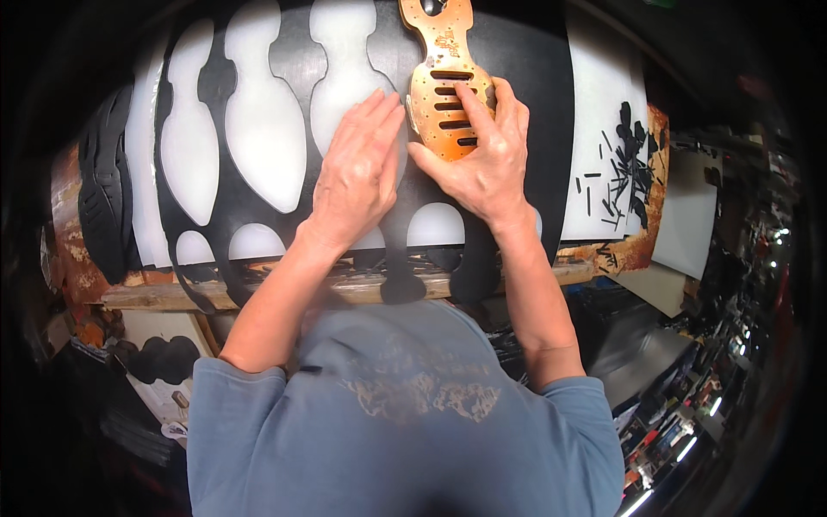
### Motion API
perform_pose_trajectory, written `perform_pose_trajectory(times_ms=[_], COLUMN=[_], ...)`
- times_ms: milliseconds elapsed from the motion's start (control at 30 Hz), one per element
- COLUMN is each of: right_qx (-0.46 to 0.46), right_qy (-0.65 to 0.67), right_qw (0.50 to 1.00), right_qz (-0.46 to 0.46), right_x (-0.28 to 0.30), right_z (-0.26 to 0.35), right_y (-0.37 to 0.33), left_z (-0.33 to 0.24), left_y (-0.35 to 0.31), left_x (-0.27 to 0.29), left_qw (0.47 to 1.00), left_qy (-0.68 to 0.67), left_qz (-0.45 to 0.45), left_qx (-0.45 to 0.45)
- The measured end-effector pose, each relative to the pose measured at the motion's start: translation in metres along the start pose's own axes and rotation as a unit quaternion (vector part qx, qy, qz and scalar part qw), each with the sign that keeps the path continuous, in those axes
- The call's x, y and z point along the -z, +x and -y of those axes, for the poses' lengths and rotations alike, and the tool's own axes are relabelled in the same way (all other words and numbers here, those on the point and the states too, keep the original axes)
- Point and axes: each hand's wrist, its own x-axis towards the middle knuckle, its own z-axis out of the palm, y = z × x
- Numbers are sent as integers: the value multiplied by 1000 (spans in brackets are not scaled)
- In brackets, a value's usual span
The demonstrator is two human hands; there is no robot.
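Note:
A copper-coloured, sole-shaped cutting die [428,82], with a row of slots and small holes, lies on a black sheet [345,30] at the upper right of the middle. My right hand [491,164] grips its near end: the thumb sits at the lower left edge, the index finger rests across the slots, and the other fingers bend round the right side. Just left of the die, my left hand [357,168] lies flat with its fingers stretched out and holds nothing. It covers part of a sole-shaped cut-out [345,52] in the sheet, where white shows through.
More sole-shaped openings [263,112] run to the left. Narrow black strips of the sheet hang over the wooden front edge [353,289]. Black scraps [633,168] lie on the white board [594,103] at right. Dark cut pieces [105,185] are piled at far left.

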Motion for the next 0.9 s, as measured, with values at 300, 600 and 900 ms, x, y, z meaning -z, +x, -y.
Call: perform_pose_trajectory(times_ms=[300,600,900], right_qx=[-179,-108,-35], right_qy=[260,130,45], right_qw=[944,983,996], right_qz=[-99,-73,-75], right_x=[-3,43,48], right_z=[-29,-24,-4], right_y=[-8,-69,-108], left_z=[1,-9,-77], left_y=[2,-29,-124], left_x=[6,31,55], left_qw=[989,988,992], left_qy=[-130,-137,-98], left_qz=[-62,-49,14], left_qx=[35,48,72])
